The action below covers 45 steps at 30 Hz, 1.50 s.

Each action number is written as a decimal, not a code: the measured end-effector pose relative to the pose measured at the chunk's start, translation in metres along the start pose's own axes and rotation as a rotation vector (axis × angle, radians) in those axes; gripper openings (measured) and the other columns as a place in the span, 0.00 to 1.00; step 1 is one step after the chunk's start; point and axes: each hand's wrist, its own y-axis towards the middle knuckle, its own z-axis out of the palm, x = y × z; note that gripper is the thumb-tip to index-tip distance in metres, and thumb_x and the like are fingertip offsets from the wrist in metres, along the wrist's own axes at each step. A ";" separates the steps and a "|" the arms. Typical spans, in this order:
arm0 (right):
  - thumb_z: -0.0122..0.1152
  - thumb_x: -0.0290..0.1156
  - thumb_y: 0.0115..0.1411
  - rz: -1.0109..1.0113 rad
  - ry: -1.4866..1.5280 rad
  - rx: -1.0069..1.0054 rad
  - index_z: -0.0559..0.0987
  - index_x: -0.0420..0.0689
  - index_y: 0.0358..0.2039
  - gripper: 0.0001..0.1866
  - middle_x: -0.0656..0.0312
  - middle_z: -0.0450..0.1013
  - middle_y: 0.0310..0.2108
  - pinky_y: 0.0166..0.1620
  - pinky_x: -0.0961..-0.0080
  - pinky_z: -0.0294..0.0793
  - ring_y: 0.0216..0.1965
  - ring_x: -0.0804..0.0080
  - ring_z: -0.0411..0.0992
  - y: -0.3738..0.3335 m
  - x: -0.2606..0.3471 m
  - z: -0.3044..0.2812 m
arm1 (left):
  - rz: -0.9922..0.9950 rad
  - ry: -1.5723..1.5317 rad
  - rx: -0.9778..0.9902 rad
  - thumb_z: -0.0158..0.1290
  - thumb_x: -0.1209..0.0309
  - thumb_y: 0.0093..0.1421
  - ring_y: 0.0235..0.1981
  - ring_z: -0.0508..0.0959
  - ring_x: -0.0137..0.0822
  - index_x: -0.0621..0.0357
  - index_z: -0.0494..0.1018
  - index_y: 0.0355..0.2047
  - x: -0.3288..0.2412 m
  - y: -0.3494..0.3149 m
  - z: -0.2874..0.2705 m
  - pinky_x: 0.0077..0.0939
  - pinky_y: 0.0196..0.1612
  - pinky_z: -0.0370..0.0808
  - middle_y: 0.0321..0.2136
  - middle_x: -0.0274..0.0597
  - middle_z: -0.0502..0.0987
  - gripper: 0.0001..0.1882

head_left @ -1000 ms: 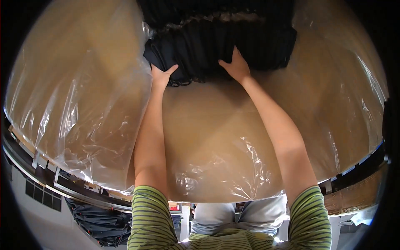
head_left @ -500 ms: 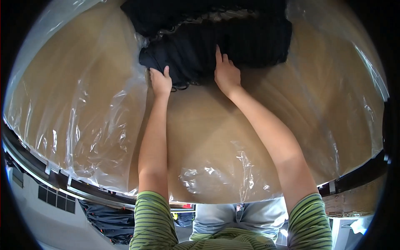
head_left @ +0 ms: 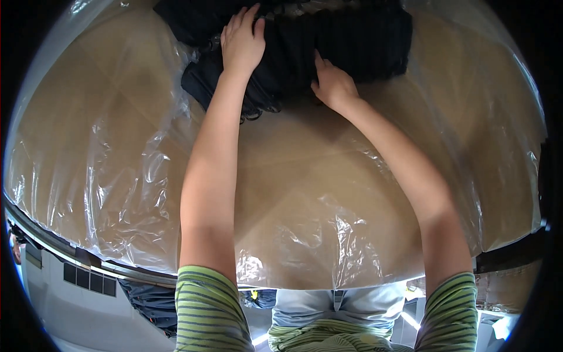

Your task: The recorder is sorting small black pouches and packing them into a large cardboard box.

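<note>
A row of folded black garments (head_left: 358,47) lies at the far side of a plastic-covered board, packed side by side with their folds showing. My left hand (head_left: 243,48) rests flat on the upper left of the row, fingers stretched and thumb apart. Against the near face of the row is my right hand (head_left: 336,85), its index finger pointing into the folds and its thumb held apart; the other fingers are partly hidden. Thin dark loops (head_left: 251,112) stick out at the row's near left end. Behind it lies a second black bundle (head_left: 185,20).
Clear plastic film (head_left: 126,193) covers the brown board (head_left: 293,176), wrinkled and shiny towards me. A dark rail (head_left: 88,258) runs below the board's near left edge. Dark cloth (head_left: 152,302) hangs below at the left; a brown carton (head_left: 510,287) stands at the lower right.
My left hand has left the row's near left corner and moved up and right onto its top. My right hand has shifted slightly right. The row's left end has spread a little leftward.
</note>
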 end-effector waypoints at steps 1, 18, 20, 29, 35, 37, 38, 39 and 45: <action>0.56 0.33 0.54 -0.004 0.018 0.023 0.48 0.42 0.64 0.41 0.51 0.66 0.50 0.47 0.65 0.73 0.48 0.56 0.69 0.000 0.002 -0.003 | -0.092 -0.004 0.146 0.44 0.65 0.61 0.52 0.68 0.49 0.50 0.69 0.50 0.002 0.003 0.007 0.39 0.55 0.62 0.51 0.47 0.69 0.18; 0.56 0.31 0.53 0.011 -0.004 -0.193 0.49 0.41 0.63 0.40 0.53 0.67 0.46 0.38 0.67 0.77 0.37 0.59 0.73 -0.012 0.009 -0.004 | -0.258 0.319 0.021 0.39 0.61 0.63 0.58 0.61 0.51 0.50 0.68 0.53 0.023 -0.026 -0.018 0.47 0.61 0.51 0.55 0.46 0.66 0.20; 0.56 0.31 0.52 0.006 -0.008 -0.197 0.50 0.40 0.63 0.39 0.54 0.67 0.44 0.36 0.68 0.77 0.37 0.60 0.73 -0.013 0.012 -0.005 | -0.360 0.498 0.064 0.36 0.58 0.64 0.60 0.59 0.50 0.44 0.68 0.54 0.043 -0.038 -0.033 0.50 0.63 0.46 0.57 0.43 0.65 0.21; 0.55 0.30 0.52 -0.057 -0.052 -0.113 0.47 0.41 0.64 0.42 0.53 0.63 0.48 0.35 0.70 0.77 0.37 0.62 0.72 -0.017 0.030 0.000 | -0.369 0.325 0.402 0.31 0.48 0.65 0.64 0.51 0.44 0.33 0.63 0.57 0.076 -0.053 -0.038 0.53 0.63 0.37 0.61 0.36 0.59 0.24; 0.55 0.33 0.53 0.023 -0.066 -0.150 0.45 0.40 0.64 0.43 0.51 0.60 0.51 0.42 0.70 0.76 0.46 0.59 0.69 0.000 0.009 0.009 | -0.529 0.269 0.534 0.29 0.45 0.64 0.65 0.49 0.42 0.34 0.63 0.58 0.068 -0.030 -0.029 0.62 0.60 0.33 0.64 0.33 0.54 0.26; 0.57 0.38 0.52 0.026 -0.036 -0.142 0.46 0.38 0.64 0.44 0.51 0.62 0.48 0.41 0.69 0.76 0.45 0.60 0.69 -0.002 0.005 0.009 | -0.533 0.299 0.396 0.31 0.48 0.64 0.65 0.49 0.43 0.39 0.63 0.57 0.059 -0.035 -0.027 0.59 0.61 0.34 0.63 0.35 0.54 0.26; 0.57 0.38 0.52 0.027 -0.036 -0.137 0.46 0.38 0.64 0.44 0.51 0.62 0.48 0.41 0.69 0.76 0.45 0.60 0.69 -0.003 0.004 0.010 | -0.536 0.299 0.400 0.31 0.48 0.64 0.65 0.49 0.43 0.39 0.63 0.57 0.056 -0.037 -0.028 0.59 0.61 0.34 0.63 0.35 0.54 0.26; 0.57 0.38 0.52 0.035 -0.011 -0.131 0.47 0.37 0.63 0.44 0.51 0.62 0.48 0.41 0.69 0.76 0.45 0.60 0.69 -0.003 0.005 0.009 | -0.434 0.323 0.263 0.33 0.50 0.64 0.65 0.49 0.43 0.42 0.63 0.57 0.055 -0.039 -0.031 0.56 0.62 0.34 0.63 0.37 0.54 0.25; 0.58 0.40 0.52 0.079 0.015 -0.071 0.47 0.35 0.63 0.44 0.51 0.62 0.50 0.43 0.69 0.76 0.47 0.59 0.68 -0.010 0.001 -0.003 | -0.297 0.270 0.006 0.39 0.58 0.63 0.63 0.52 0.44 0.54 0.63 0.56 0.034 -0.048 -0.037 0.44 0.63 0.39 0.62 0.42 0.57 0.23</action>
